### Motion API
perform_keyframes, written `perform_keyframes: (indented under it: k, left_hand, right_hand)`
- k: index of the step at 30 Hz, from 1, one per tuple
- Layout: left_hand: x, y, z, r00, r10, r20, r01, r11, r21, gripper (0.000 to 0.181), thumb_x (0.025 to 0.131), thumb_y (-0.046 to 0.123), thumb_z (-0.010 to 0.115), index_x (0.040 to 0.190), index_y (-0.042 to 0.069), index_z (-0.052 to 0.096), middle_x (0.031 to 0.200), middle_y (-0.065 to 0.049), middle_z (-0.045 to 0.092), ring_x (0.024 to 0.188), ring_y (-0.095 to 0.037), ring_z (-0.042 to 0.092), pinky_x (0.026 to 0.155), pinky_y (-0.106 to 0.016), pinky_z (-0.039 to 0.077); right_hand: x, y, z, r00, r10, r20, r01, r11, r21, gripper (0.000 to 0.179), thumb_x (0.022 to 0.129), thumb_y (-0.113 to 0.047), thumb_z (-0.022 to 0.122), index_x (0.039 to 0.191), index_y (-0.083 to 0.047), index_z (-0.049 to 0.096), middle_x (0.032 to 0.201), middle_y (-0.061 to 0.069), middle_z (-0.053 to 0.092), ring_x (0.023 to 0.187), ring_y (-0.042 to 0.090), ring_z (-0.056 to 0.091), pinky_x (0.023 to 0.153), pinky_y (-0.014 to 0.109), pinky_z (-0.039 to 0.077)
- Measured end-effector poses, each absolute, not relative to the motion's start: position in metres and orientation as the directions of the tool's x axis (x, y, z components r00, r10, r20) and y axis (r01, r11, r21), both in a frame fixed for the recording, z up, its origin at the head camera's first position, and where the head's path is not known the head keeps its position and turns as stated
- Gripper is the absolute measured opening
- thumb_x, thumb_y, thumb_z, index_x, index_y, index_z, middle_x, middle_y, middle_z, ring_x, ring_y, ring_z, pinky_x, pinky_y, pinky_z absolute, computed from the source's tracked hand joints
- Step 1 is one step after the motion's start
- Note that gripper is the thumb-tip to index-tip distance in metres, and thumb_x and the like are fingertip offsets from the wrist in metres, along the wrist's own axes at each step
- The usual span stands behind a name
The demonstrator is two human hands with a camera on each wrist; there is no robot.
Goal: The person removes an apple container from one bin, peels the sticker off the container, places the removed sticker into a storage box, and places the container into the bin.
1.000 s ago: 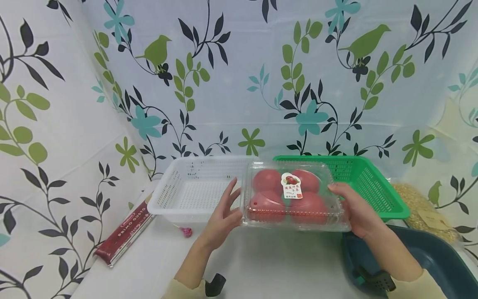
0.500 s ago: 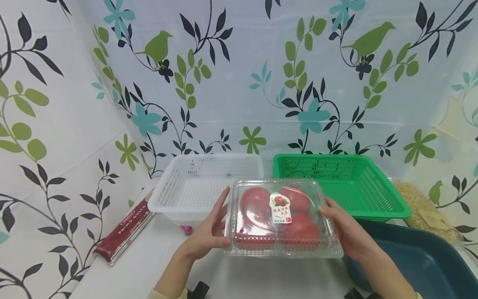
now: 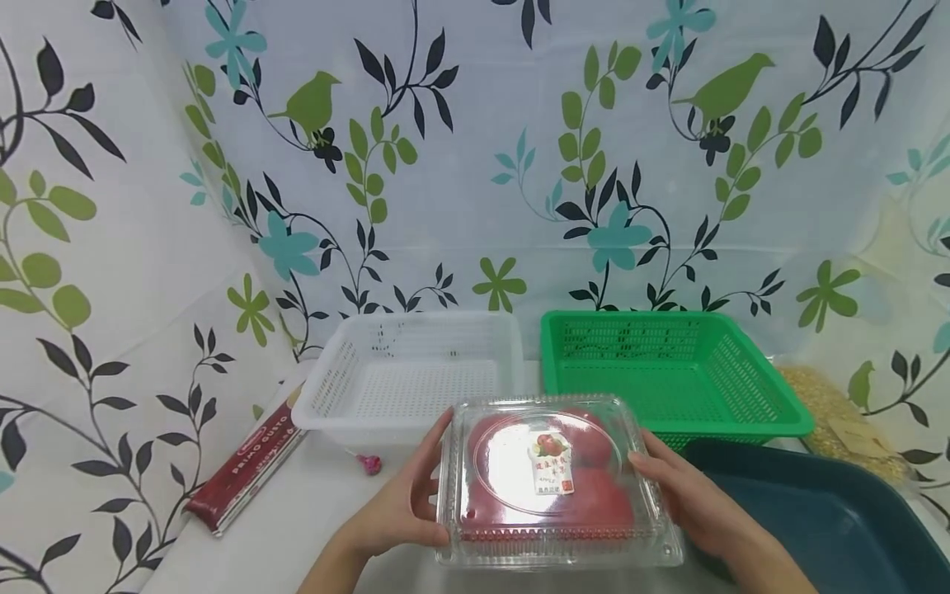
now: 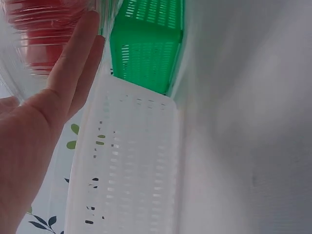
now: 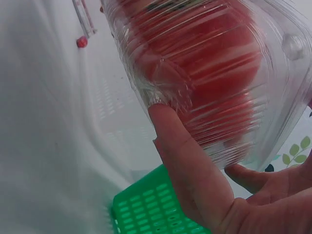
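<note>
While the left hand (image 3: 401,505) and right hand (image 3: 699,501) gripped its two ends, a clear box (image 3: 557,510) of red fruit (image 3: 597,491) was held above the table (image 3: 260,544), in front of the green basket (image 3: 631,386) and slightly left.
I saw a white basket (image 3: 430,384) left of the green basket, and a dark blue tub (image 3: 816,511) in front of its right side.

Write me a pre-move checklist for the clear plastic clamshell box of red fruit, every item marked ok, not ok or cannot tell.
1. Left hand against the box's left side: ok.
2. Right hand gripping its right side: ok.
3. White printed label on top, in view: ok.
4. Clear lid fully latched: cannot tell.
5. Box resting on the white table: not ok, held above it.
6. Rectangular green plastic basket upright: ok.
</note>
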State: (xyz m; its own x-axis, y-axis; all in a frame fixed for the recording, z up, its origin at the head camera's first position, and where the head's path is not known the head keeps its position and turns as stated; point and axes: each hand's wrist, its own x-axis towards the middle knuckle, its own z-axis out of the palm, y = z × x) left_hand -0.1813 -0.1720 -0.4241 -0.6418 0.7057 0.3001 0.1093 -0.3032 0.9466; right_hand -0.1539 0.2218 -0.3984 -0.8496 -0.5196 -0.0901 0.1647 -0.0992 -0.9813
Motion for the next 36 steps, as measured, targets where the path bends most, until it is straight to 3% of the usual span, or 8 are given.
perform_keyframes:
  k: [8,14,24,31,36]
  left_hand:
    - [-0.174,-0.176,-0.434,-0.658,0.711,0.249,0.084,-0.259,0.962,0.122,0.081,0.024,0.087,0.163,0.033,-0.002,0.162,-0.03,0.002,0.121,-0.045,0.056,0.088,-0.059,0.054]
    - [-0.171,-0.18,-0.44,-0.664,0.717,0.213,0.062,-0.231,0.971,0.125,0.079,0.018,0.088,0.163,0.034,-0.003,0.162,-0.032,0.003,0.117,-0.044,0.059,0.087,-0.059,0.055]
    - [-0.172,-0.18,-0.445,-0.623,0.76,0.185,0.041,-0.205,0.978,0.126,0.081,0.015,0.087,0.162,0.032,-0.009,0.16,-0.036,0.001,0.116,-0.045,0.061,0.089,-0.059,0.054]
    - [-0.177,-0.181,-0.448,-0.607,0.78,0.153,0.028,-0.172,0.985,0.127,0.08,0.01,0.087,0.162,0.033,-0.008,0.162,-0.032,0.007,0.118,-0.045,0.06,0.092,-0.058,0.053]
    - [-0.176,-0.18,-0.45,-0.595,0.788,0.161,0.024,-0.182,0.983,0.126,0.081,0.007,0.085,0.162,0.032,-0.008,0.162,-0.032,-0.001,0.126,-0.043,0.054,0.094,-0.058,0.052]
  right_hand:
    - [-0.147,0.223,-0.411,-0.854,-0.497,-0.157,0.206,-0.044,-0.978,0.074,0.11,-0.032,0.036,0.16,-0.01,-0.014,0.134,0.005,0.057,0.114,0.021,0.062,0.093,0.043,0.055]
    - [-0.147,0.222,-0.418,-0.856,-0.495,-0.149,0.184,-0.022,-0.983,0.073,0.11,-0.03,0.037,0.16,-0.007,-0.01,0.129,0.008,0.061,0.111,0.025,0.063,0.09,0.046,0.055]
    - [-0.148,0.224,-0.432,-0.831,-0.527,-0.176,0.248,-0.068,-0.966,0.077,0.109,-0.028,0.04,0.158,-0.004,-0.014,0.128,0.006,0.062,0.112,0.024,0.063,0.092,0.044,0.055]
    - [-0.147,0.226,-0.436,-0.821,-0.542,-0.18,0.266,-0.085,-0.96,0.077,0.109,-0.026,0.041,0.158,-0.003,-0.015,0.126,0.008,0.064,0.109,0.026,0.065,0.091,0.045,0.056]
    - [-0.148,0.224,-0.436,-0.833,-0.508,-0.219,0.286,-0.058,-0.956,0.079,0.109,-0.028,0.043,0.158,-0.002,-0.012,0.129,0.007,0.062,0.109,0.025,0.065,0.089,0.045,0.057]
